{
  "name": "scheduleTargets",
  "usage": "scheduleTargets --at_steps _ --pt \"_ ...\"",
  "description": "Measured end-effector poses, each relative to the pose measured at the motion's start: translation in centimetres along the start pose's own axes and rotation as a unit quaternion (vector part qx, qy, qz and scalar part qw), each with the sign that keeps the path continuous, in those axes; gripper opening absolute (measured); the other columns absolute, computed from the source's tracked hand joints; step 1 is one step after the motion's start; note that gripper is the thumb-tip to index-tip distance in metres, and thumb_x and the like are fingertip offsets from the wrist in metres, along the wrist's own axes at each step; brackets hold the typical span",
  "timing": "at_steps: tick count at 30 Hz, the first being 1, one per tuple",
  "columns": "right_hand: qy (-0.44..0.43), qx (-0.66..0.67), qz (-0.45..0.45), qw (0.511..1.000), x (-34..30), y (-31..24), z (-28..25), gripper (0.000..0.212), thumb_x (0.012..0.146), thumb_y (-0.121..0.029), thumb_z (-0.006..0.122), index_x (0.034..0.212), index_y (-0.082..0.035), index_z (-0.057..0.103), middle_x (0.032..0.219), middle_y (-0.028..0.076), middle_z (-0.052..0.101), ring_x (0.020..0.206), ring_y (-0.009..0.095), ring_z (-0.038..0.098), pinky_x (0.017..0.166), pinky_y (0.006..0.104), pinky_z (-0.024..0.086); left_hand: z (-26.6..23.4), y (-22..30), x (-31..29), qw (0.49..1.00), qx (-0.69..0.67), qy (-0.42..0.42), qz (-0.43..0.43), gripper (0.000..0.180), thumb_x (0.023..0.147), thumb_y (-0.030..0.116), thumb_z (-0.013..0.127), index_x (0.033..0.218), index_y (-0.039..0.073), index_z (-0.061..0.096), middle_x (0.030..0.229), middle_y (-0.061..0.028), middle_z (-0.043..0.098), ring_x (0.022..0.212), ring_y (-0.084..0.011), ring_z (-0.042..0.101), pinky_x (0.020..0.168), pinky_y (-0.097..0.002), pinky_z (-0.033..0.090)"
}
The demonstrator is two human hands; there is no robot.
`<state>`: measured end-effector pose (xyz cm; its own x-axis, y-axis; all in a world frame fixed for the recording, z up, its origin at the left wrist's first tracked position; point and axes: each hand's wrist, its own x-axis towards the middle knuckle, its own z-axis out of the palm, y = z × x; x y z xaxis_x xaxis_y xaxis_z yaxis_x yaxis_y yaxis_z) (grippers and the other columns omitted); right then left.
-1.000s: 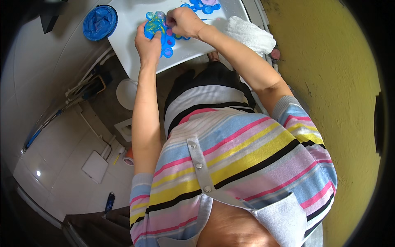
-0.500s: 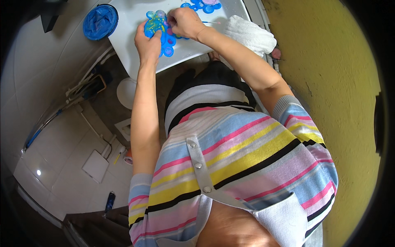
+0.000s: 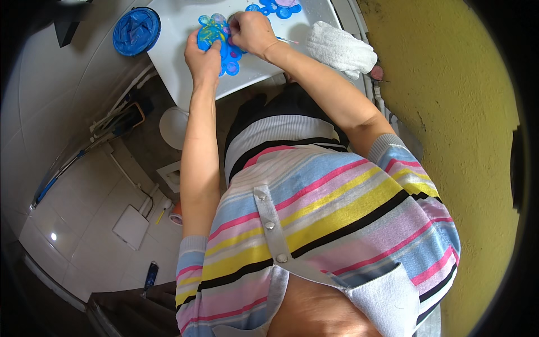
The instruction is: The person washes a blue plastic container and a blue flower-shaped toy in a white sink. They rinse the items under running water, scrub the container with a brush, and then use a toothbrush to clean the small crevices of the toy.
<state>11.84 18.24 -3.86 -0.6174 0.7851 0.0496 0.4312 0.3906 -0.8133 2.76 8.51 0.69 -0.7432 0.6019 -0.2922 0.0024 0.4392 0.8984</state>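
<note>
My left hand (image 3: 203, 63) is closed around a blue, lobed, rubbery-looking piece (image 3: 210, 35) streaked with yellow, its thumb pressed on top. Round cells, some pinkish or pale, edge this piece, and more blue round lobes (image 3: 231, 68) hang below beside the thumb. At its right side my right hand (image 3: 254, 35) is bent into a pinch. Its fingertips are turned away, so whatever they grip is hidden. A thin stick (image 3: 289, 40) with a reddish end lies on the white surface just right of this hand. Another blue lobed piece (image 3: 282, 11) with a pale pink patch lies beyond.
Both hands work over a white table or basin top (image 3: 185, 11). A rolled white towel (image 3: 341, 49) sits on its right edge, beside a yellow wall (image 3: 443, 112). To the left stands a round container lined with blue plastic (image 3: 136, 32). Pipes and hoses run along the tiled wall.
The blue piece and my left hand have shifted very slightly. My right hand has turned a little at the piece's right side, and its elbow has dropped slightly. Both hands stay closed.
</note>
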Motion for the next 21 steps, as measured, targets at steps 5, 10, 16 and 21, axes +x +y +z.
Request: scheduleTargets --at_steps 5,10,16,21 --pt "-0.062 -0.01 -0.068 0.996 0.4 0.7 -0.9 0.013 0.065 -0.011 0.066 0.077 -0.006 0.067 0.076 0.014 0.066 0.075 0.034 0.064 0.067 0.0416 0.052 -0.7 0.5 0.1 0.998 0.049 -0.028 0.02 0.046 0.079 -0.004 0.066 0.123 0.0 0.052 0.106 -0.0121 0.063 0.092 -0.0186 0.062 0.079 -0.0292 0.051" --pt "-0.087 0.038 -0.064 0.993 0.6 2.2 -0.5 0.012 0.068 -0.009 0.063 0.08 -0.01 0.067 0.076 0.011 0.066 0.075 0.032 0.063 0.066 0.0404 0.05 -0.8 0.6 0.0 0.998 0.044 -0.038 0.002 0.041 0.079 -0.006 0.062 0.119 0.001 0.055 0.105 -0.0115 0.064 0.093 -0.0192 0.062 0.083 -0.0307 0.05" --pt "-0.116 0.062 -0.059 0.99 0.3 2.2 -0.8 0.011 0.068 -0.008 0.062 0.078 -0.009 0.066 0.074 0.011 0.065 0.073 0.032 0.062 0.065 0.0399 0.049 -1.0 0.1 0.0 0.998 0.024 -0.051 -0.016 0.042 0.079 -0.005 0.062 0.12 0.001 0.054 0.105 -0.0108 0.063 0.092 -0.0186 0.062 0.082 -0.03 0.05" --pt "-0.128 0.052 -0.145 0.98 1.1 3.7 -0.8 0.011 0.067 -0.007 0.063 0.078 -0.009 0.066 0.072 0.012 0.064 0.07 0.032 0.062 0.062 0.0399 0.049 -1.0 -0.2 0.4 0.997 0.05 -0.063 0.016 0.042 0.079 -0.005 0.062 0.12 0.001 0.054 0.105 -0.0109 0.064 0.093 -0.019 0.062 0.082 -0.0304 0.05"
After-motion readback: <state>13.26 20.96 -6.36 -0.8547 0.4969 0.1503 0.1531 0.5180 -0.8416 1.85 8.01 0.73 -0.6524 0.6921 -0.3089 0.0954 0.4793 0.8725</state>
